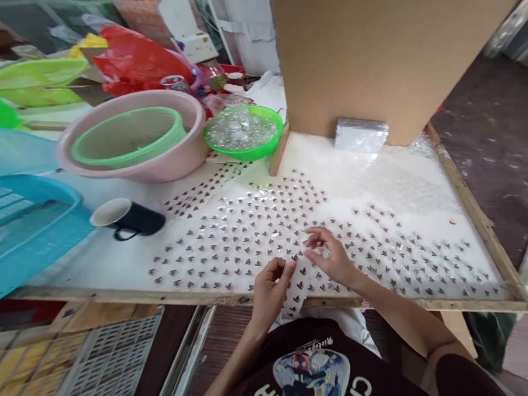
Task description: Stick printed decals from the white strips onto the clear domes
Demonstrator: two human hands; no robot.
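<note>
My left hand [272, 286], at the table's front edge, pinches a white strip of stickers [303, 272] printed with small dark motifs. The strip hangs down over the wooden edge. Just right of the strip's upper end is my right hand [332, 258], its thumb and fingers apart; I make out nothing held in it. Around both hands, many small clear pieces with the same dark motif [237, 256] are spread in rows on the white tabletop [124, 261]. Their exact kind is too small to tell.
To the left are a dark mug [142, 219] on its side, a blue basket [41, 220] and a pink basin [165, 165] holding a green basket [127, 137]. A green bowl [256, 151] holds clear pieces. Behind stands a cardboard sheet [363, 60], with a stack of clear bags [361, 135] before it.
</note>
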